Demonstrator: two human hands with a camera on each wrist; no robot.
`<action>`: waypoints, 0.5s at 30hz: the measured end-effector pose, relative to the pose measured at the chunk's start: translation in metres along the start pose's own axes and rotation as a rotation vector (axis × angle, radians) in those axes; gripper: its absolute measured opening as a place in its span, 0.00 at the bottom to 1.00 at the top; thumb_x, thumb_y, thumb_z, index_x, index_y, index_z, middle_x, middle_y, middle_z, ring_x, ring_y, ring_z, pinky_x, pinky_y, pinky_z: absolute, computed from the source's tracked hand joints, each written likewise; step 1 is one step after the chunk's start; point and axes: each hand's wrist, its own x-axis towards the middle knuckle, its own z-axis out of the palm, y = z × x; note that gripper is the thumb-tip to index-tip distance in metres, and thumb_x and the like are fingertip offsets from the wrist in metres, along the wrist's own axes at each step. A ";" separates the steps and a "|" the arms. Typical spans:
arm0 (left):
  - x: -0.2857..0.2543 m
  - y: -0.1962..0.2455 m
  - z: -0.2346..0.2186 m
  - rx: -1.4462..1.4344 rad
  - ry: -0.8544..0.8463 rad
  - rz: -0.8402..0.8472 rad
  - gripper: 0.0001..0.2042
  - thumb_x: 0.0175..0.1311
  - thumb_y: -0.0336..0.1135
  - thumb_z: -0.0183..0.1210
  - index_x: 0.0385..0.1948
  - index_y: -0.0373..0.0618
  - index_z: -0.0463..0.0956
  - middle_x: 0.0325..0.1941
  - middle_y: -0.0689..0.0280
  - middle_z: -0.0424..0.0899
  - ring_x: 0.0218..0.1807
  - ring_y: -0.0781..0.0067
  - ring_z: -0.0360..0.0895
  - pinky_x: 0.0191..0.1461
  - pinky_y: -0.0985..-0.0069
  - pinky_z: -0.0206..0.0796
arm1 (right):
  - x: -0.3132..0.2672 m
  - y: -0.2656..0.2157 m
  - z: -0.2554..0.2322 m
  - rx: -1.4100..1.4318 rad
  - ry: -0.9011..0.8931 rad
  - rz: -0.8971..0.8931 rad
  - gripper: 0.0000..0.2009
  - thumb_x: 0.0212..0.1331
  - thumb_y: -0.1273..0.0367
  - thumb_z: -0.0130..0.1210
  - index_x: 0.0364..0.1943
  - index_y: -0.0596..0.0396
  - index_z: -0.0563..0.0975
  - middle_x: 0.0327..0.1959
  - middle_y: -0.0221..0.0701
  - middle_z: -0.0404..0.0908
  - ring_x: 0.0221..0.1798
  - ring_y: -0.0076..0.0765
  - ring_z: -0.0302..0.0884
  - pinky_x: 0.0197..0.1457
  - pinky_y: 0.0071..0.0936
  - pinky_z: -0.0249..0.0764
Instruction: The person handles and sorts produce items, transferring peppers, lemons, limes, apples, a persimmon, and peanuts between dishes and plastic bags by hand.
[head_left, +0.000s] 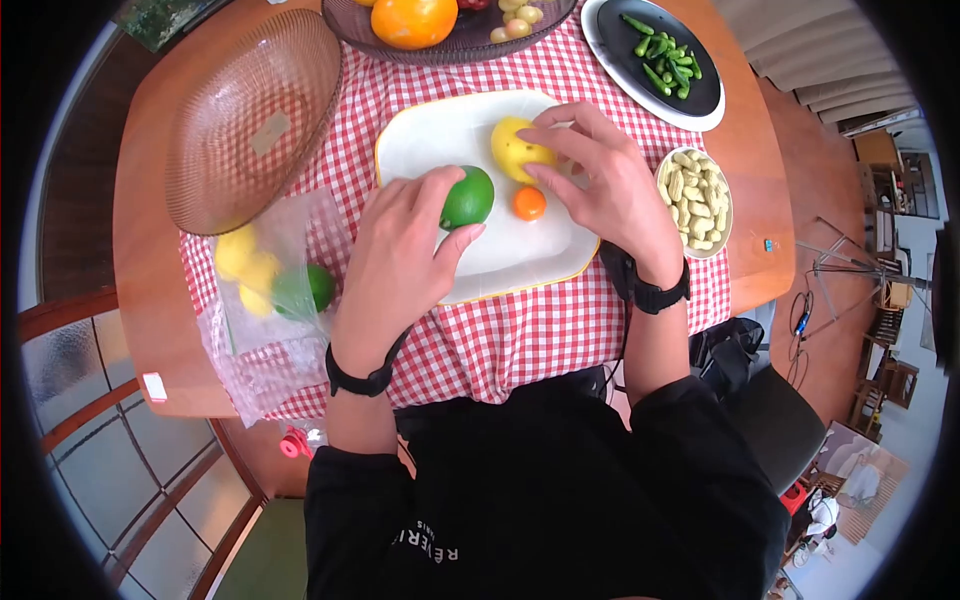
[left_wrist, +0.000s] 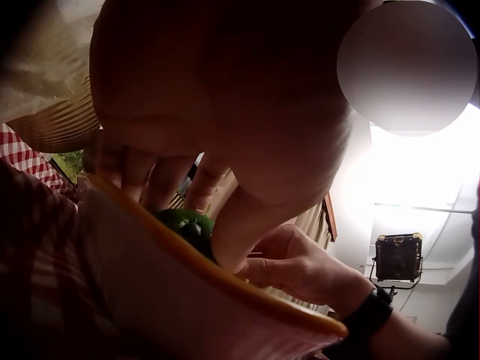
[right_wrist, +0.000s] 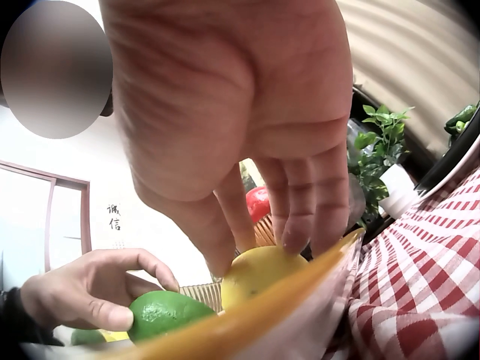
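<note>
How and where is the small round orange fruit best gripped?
Pinch the small orange fruit left and right, likely best from above and the near side: it is round, the large yellow fruit crowds its far side, and the white yellow-rimmed platter lies bare in front.

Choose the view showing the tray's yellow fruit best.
Head view: the yellow fruit shows nearly whole, touched by the right hand. Right wrist: only its upper part, above the tray's rim. Left wrist: none of it.

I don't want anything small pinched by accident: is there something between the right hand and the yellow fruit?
Nothing visible is between the right hand and the yellow fruit. The small orange fruit lies beside it on the white dish, nearer the person.
</note>
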 end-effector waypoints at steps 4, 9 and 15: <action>0.005 -0.002 0.000 0.097 0.103 0.131 0.20 0.66 0.31 0.67 0.59 0.40 0.77 0.55 0.52 0.82 0.59 0.44 0.79 0.63 0.56 0.70 | 0.005 -0.007 -0.002 0.195 0.109 -0.044 0.13 0.59 0.79 0.66 0.48 0.57 0.86 0.49 0.37 0.85 0.40 0.39 0.88 0.42 0.31 0.86; 0.001 -0.003 0.006 -0.059 0.169 0.058 0.17 0.66 0.28 0.65 0.56 0.38 0.78 0.54 0.54 0.82 0.58 0.46 0.80 0.62 0.57 0.72 | -0.002 -0.017 0.002 0.311 -0.014 -0.055 0.11 0.62 0.76 0.65 0.48 0.58 0.87 0.41 0.39 0.90 0.41 0.42 0.90 0.44 0.32 0.86; 0.004 0.001 0.010 -0.158 0.239 0.205 0.19 0.54 0.22 0.72 0.48 0.40 0.78 0.57 0.56 0.84 0.57 0.51 0.83 0.59 0.62 0.76 | -0.001 -0.025 0.004 0.341 -0.187 -0.026 0.17 0.63 0.71 0.67 0.55 0.61 0.83 0.41 0.47 0.89 0.38 0.45 0.91 0.44 0.35 0.87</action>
